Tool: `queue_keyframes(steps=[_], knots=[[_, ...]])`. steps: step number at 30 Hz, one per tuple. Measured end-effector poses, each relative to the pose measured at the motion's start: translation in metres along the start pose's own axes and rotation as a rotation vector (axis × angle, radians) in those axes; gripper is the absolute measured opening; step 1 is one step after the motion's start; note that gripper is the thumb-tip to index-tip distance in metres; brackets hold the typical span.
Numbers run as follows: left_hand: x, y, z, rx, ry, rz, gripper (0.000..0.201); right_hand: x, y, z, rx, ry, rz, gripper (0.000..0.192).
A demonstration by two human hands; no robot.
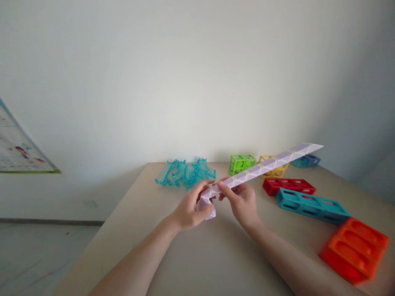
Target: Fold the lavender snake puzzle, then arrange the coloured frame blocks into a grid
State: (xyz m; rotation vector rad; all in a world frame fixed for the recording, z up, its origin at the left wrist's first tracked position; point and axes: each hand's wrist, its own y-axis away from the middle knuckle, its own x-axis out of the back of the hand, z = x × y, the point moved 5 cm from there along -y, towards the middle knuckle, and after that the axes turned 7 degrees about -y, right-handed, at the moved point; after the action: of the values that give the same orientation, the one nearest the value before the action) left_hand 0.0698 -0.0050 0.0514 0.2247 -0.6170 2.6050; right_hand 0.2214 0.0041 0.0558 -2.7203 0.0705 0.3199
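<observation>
A long lilac and white snake puzzle [268, 165] is held above the table, its straight part slanting up to the right. Its near end bends into a short hook. My left hand [191, 207] is closed around that bent end, with the thumb pressed on the lowest wedge. Close beside it, my right hand [240, 200] pinches the straight part just past the bend, thumb on the near side. Some fingertips of both hands are hidden behind the puzzle.
On the table [135, 213] lie translucent blue pieces [185, 172], a green frame block [242, 164], a yellow one [274, 169], a red one [288, 186], a teal one [312, 205], an orange one [354, 250] and a dark blue piece [310, 160]. A wall stands behind.
</observation>
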Motion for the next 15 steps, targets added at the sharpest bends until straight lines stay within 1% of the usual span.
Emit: queue_keyframes(steps=[2,4,6,7,10,12,15], knots=[[0.004,-0.001,0.000,-0.025,-0.127,0.109,0.061,0.005,-0.001,-0.001,0.019,0.010,0.075,0.033],[0.008,-0.002,-0.003,-0.007,-0.208,0.212,0.062,0.009,-0.001,-0.002,0.031,0.006,0.138,0.034],[0.009,-0.003,-0.008,0.034,-0.206,0.252,0.061,0.009,-0.001,-0.002,0.028,-0.019,0.162,0.035],[0.009,-0.004,-0.010,0.048,-0.180,0.244,0.061,0.008,0.000,-0.001,0.019,-0.034,0.152,0.038],[0.004,-0.005,-0.011,0.057,-0.062,0.166,0.060,0.001,0.002,0.001,-0.012,-0.064,0.071,0.046],[0.001,-0.004,-0.012,0.076,0.032,0.110,0.064,-0.003,0.003,0.002,-0.013,-0.052,0.018,0.043],[-0.004,-0.003,-0.014,0.120,0.202,0.057,0.069,-0.007,0.004,0.000,-0.002,-0.041,-0.055,0.033]])
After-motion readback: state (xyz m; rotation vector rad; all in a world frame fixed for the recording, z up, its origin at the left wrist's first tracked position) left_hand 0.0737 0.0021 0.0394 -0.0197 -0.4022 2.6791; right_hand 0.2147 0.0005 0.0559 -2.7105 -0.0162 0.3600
